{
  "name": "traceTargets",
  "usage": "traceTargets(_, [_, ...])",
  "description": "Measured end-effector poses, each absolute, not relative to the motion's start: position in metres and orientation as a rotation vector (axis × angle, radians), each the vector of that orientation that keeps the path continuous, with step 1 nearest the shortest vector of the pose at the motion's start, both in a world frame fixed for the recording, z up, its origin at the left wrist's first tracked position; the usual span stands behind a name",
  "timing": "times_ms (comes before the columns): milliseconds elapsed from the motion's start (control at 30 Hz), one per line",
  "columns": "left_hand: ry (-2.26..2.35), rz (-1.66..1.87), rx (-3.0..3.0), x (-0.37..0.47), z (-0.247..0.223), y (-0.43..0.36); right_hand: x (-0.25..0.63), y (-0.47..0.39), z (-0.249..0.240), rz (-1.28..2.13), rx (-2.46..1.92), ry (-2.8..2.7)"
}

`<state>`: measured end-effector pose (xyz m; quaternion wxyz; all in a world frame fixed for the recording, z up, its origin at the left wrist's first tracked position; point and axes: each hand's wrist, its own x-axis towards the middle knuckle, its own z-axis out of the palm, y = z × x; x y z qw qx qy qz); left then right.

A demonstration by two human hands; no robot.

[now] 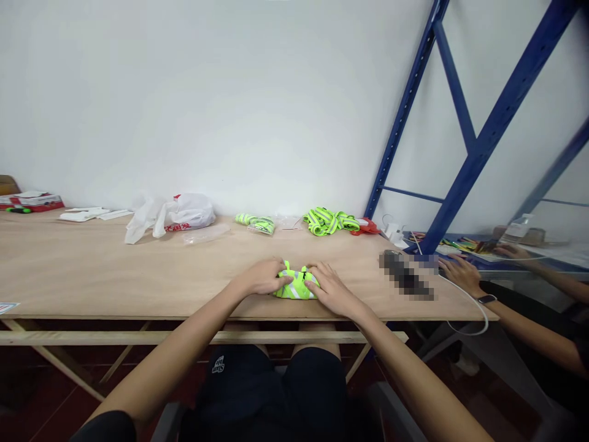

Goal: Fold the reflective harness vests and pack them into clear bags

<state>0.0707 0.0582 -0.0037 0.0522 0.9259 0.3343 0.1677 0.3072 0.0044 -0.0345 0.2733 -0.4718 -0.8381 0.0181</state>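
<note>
A folded bundle of neon-green reflective straps (297, 290) with silver stripes lies on the wooden table near its front edge. At its left end is my left hand (267, 277), thumb on top and fingers curled around the far side. My right hand (332, 288) grips the right end, its thumb pressing the fabric and its fingers reaching over the back. Two short strap ends and a small black piece stick out at the bundle's far edge. What lies under my fingers is hidden.
Behind stand a white plastic bag (191, 212), a bagged green strap bundle (261, 224), a loose heap of green straps (329, 221) and a red item (367, 226). Right are a pixelated dark object (405, 275), a blue rack (464, 166) and another person's hand (461, 275) beside a white cable.
</note>
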Motion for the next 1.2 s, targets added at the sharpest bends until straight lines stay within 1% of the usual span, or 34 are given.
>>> traceTargets(133, [1.194,0.393,2.844,0.083,-0.013,0.078,0.312,0.025,-0.031,0.229,-1.359,-2.34])
traceTargets(200, [1.334,0.385,2.823,0.09,-0.02,0.085,0.314,0.036,-0.033,0.351,-1.356,-2.357])
traceTargets(267, [1.433,0.413,2.785,0.095,-0.028,0.089,0.315,0.044,-0.038,0.403,-1.349,-2.319])
traceTargets(433, [1.5,0.408,2.697,0.096,-0.035,0.092,0.317,0.049,-0.051,0.265,-1.51,-2.154])
traceTargets(533, [1.496,0.406,2.692,0.095,-0.033,0.089,0.317,0.044,-0.052,0.255,-1.56,-2.141])
traceTargets(733, [1.406,0.559,2.773,0.102,-0.029,0.075,0.308,0.038,-0.052,0.316,-1.518,-2.078])
traceTargets(833, [1.348,0.616,2.798,0.104,-0.032,0.073,0.301,0.036,-0.054,0.323,-1.385,-2.079])
traceTargets(967, [1.273,0.751,2.761,0.104,-0.04,0.075,0.291,0.032,-0.054,0.129,-1.239,-2.174])
traceTargets(1100, [1.236,0.881,2.705,0.104,-0.045,0.078,0.286,0.03,-0.051,0.035,-1.316,-2.261])
traceTargets(1200, [1.224,0.895,2.707,0.104,-0.042,0.077,0.284,0.03,-0.049,-0.03,-1.352,-2.299])
